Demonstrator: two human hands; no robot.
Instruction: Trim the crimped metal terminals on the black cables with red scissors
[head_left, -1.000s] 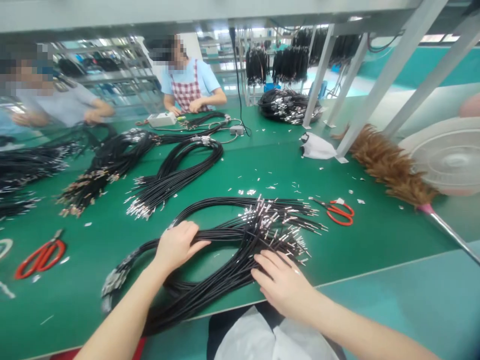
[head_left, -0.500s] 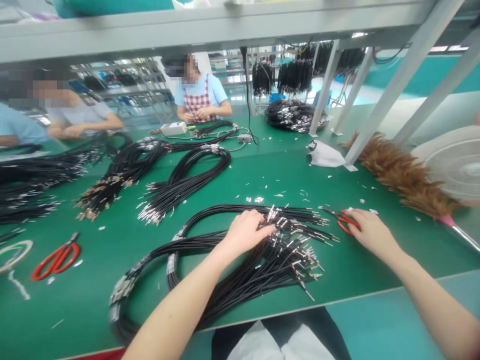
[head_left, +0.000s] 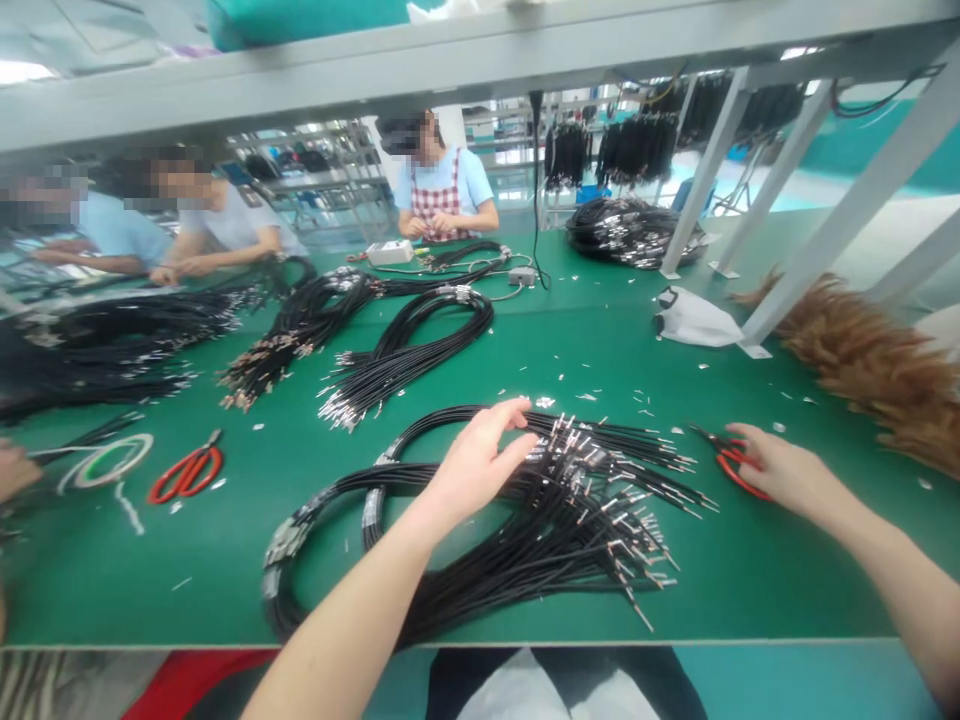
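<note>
Two looped bundles of black cables with metal end pins [head_left: 517, 570] lie before me on the green table. Above the bundles, near where the pinned ends begin, my left hand [head_left: 476, 460] is open, thumb and fingers apart with nothing between them. At right, my right hand [head_left: 787, 470] has its fingers curled around the red handles of small pliers [head_left: 739, 468]. The pliers' dark pointed jaws face the cable ends, apart from them. The palm side of that grip is hidden.
Red-handled scissors [head_left: 187, 472] and a tape roll [head_left: 112, 460] lie left, beside another person's hand [head_left: 15, 470]. More cable bundles [head_left: 420, 345] lie behind. A white cloth item [head_left: 697, 318], shelf posts [head_left: 817, 200] and a brown feather duster [head_left: 870, 350] stand right. Coworkers sit opposite.
The camera view has turned left, shifting everything rightward. My left hand has loosened from the cable ends, its fingers now spread. My right hand stays on the pliers.
</note>
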